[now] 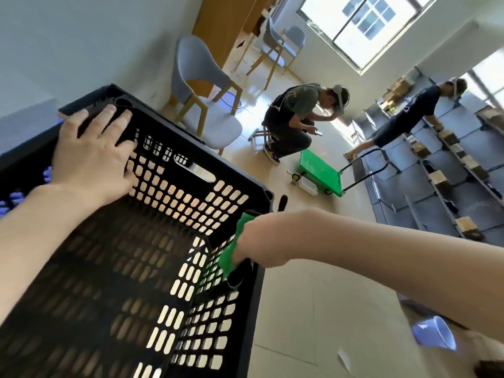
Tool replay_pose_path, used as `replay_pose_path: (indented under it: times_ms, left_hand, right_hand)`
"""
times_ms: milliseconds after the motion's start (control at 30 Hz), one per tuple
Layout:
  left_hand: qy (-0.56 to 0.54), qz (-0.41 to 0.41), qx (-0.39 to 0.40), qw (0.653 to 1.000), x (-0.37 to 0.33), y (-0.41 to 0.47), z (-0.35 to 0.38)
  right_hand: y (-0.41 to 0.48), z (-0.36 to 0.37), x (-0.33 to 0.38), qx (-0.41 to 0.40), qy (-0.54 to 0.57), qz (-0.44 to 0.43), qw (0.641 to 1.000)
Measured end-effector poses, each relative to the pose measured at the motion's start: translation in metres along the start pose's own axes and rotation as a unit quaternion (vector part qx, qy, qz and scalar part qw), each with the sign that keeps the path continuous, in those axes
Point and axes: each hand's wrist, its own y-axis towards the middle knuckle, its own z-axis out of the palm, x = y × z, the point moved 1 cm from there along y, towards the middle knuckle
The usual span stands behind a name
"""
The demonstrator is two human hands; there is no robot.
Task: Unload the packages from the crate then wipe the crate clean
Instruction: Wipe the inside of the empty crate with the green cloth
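Close under the head camera, the black plastic crate (188, 151) sits tilted toward the person, its slotted walls and base in plain sight and no packages visible inside it, so the unloading looks done and the wiping is under way. The left hand (92, 151) lies spread on the far wall, its straight fingers reaching up to the rim, bracing the crate rather than clasping it. The right hand (253, 241) comes in over the right-hand wall with a green cloth (231, 255) bunched in its grip. The fingers themselves are mostly hidden by the cloth, which presses against the rim and the upper wall. Judging by its moulded, perforated build, the crate should be stiff and fairly light now that it is empty, but its smooth plastic could slide or pivot under a one-sided push. The firmest holds are probably the thick rim or the hand slot (196, 170) cut in the far wall. The cloth is soft and limp and may snag in the slots, so it probably needs a firm, gathered hold. Beyond the crate stand a grey chair (207, 115) and a green platform trolley (321, 170).
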Motion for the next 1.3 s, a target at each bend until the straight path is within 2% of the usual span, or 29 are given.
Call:
replay_pose_path:
  times_ms: [100, 167, 267, 333, 467, 633, 800, 900, 967, 1100, 1133, 1300]
  left_hand:
    - [-0.146, 0.021, -0.023, 0.989, 0.006, -0.006, -0.021]
    - [-0.208, 0.014, -0.043, 0.977, 0.011, -0.019, -0.035]
    - [-0.188, 0.007, -0.050, 0.981, 0.028, -0.054, -0.053]
    - [-0.148, -0.005, -0.033, 0.988, 0.044, -0.086, -0.063]
    - [-0.068, -0.096, -0.012, 0.993, 0.064, -0.154, -0.087]
    - [-0.003, -0.273, -0.032, 0.962, 0.049, -0.238, -0.114]
    - [0.055, -0.441, -0.027, 0.895, 0.009, -0.290, -0.123]
    - [0.067, -0.516, -0.024, 0.854, -0.015, -0.304, -0.120]
    - [0.061, -0.536, -0.022, 0.842, -0.023, -0.306, -0.118]
    - [0.097, -0.531, -0.020, 0.842, -0.022, -0.303, -0.120]
    - [0.106, -0.532, -0.015, 0.840, -0.023, -0.302, -0.120]
    - [0.135, -0.543, -0.022, 0.828, -0.025, -0.302, -0.118]
  right_hand:
    - [-0.008, -0.007, -0.010, -0.011, 0.096, -0.023, 0.995]
    - [-0.004, -0.008, -0.015, -0.049, 0.177, -0.032, 0.982]
    - [0.019, -0.015, -0.017, -0.132, 0.265, -0.066, 0.953]
    - [0.045, -0.024, -0.015, -0.171, 0.284, -0.096, 0.939]
    - [0.105, -0.048, 0.002, -0.218, 0.295, -0.158, 0.917]
    - [0.168, -0.074, 0.042, -0.296, 0.240, -0.265, 0.886]
    - [0.201, -0.081, 0.089, -0.356, 0.129, -0.368, 0.849]
    - [0.210, -0.077, 0.113, -0.395, 0.063, -0.433, 0.808]
    - [0.218, -0.075, 0.127, -0.424, 0.026, -0.458, 0.781]
    - [0.223, -0.076, 0.155, -0.489, -0.049, -0.452, 0.744]
    - [0.227, -0.074, 0.161, -0.494, -0.061, -0.448, 0.743]
    - [0.263, -0.042, 0.187, -0.436, -0.096, -0.440, 0.779]
